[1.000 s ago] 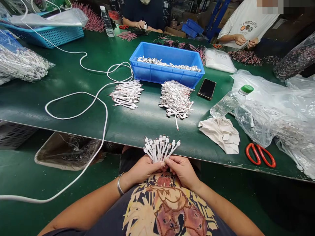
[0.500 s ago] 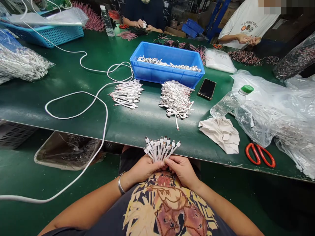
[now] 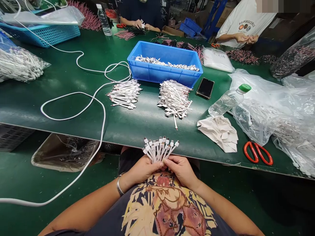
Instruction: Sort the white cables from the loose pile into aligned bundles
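Observation:
A fanned bunch of short white USB cables (image 3: 159,149) rises between my hands, plugs up, in front of the table's near edge. My left hand (image 3: 145,168) is closed around the lower ends on one side. My right hand (image 3: 180,168) pinches the same bunch, its thumb meeting the left thumb; the lower ends are hidden behind the fingers. Beyond, on the green table (image 3: 145,126), lie a smaller pile of white cables (image 3: 125,94) and a larger pile of white cables (image 3: 174,100). Behind the piles stands a blue bin (image 3: 164,73) with more white cables inside.
To the right are a phone (image 3: 205,88), a water bottle (image 3: 227,100), a cloth (image 3: 219,132), red-handled scissors (image 3: 257,154) and plastic bags of cables (image 3: 290,121). A long white cord (image 3: 104,118) loops across the left side. Two people's hands work across the table.
The whole view shifts slightly left. Both hands keep their hold on the cable bunch, with no clear change in their pose.

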Motion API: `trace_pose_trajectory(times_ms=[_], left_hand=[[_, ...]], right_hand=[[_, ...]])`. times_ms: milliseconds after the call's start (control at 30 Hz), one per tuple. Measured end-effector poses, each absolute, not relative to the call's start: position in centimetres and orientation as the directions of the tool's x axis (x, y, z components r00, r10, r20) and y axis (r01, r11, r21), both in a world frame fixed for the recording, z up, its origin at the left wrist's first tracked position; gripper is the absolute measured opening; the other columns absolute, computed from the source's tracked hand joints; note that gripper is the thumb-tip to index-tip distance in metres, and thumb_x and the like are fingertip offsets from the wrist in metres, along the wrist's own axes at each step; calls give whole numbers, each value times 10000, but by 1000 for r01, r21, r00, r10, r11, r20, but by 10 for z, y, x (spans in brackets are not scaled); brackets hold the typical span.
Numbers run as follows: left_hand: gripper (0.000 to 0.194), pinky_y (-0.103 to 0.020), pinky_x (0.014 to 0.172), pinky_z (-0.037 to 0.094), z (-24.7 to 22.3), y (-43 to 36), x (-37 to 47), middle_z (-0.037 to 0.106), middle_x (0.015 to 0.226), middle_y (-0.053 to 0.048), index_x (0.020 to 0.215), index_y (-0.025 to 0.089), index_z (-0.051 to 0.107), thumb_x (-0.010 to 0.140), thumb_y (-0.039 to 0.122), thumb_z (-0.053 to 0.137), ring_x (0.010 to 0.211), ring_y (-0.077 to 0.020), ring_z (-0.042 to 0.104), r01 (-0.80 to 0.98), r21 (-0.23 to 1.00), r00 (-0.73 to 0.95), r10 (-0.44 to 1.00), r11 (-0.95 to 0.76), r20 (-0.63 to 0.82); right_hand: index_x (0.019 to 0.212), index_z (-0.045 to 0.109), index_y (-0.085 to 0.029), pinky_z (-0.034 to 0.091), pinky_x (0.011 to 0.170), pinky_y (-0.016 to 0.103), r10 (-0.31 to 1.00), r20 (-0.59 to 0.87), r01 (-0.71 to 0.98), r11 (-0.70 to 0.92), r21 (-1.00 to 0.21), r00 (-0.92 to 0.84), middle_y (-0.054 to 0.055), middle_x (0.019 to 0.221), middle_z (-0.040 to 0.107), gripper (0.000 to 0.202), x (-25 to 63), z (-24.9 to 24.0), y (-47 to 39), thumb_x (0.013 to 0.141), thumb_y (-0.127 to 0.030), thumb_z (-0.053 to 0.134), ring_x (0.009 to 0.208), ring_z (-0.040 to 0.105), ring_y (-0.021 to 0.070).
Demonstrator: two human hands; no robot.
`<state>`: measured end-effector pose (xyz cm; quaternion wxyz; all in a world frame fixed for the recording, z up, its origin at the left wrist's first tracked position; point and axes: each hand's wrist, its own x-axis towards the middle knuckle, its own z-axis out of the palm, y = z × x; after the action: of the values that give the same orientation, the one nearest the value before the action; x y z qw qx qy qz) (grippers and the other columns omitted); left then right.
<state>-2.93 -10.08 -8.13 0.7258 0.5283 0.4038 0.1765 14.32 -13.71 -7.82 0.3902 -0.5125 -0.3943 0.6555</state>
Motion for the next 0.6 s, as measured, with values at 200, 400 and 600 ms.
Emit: trace_pose_trajectory(times_ms=[200, 400, 600], left_hand=[[252, -312, 842, 450, -77, -100, -29, 680, 898, -59, 847, 130, 676, 781, 350, 573, 874, -200, 603, 199, 901, 615, 666, 386, -422], [259, -318, 849, 446, -78, -100, -29, 677, 903, -63, 845, 127, 676, 786, 355, 567, 880, -203, 599, 204, 901, 614, 668, 382, -422], [279, -322, 858, 450, -77, -101, -29, 683, 920, -61, 838, 134, 688, 761, 387, 597, 887, -201, 596, 172, 878, 610, 651, 447, -452]], right_hand=[[799, 722, -157, 370, 543, 225, 915, -366, -96, -385, -918, -171, 14, 644, 614, 275, 143, -78, -137, 793, -406, 606, 559, 470, 103], [744, 700, -144, 374, 558, 222, 915, -359, -120, -383, -916, -185, 16, 646, 612, 276, 143, -77, -137, 797, -398, 604, 577, 483, 103], [764, 705, -157, 371, 535, 225, 912, -369, -99, -389, -916, -177, 15, 630, 618, 298, 143, -76, -137, 784, -437, 604, 549, 480, 106]])
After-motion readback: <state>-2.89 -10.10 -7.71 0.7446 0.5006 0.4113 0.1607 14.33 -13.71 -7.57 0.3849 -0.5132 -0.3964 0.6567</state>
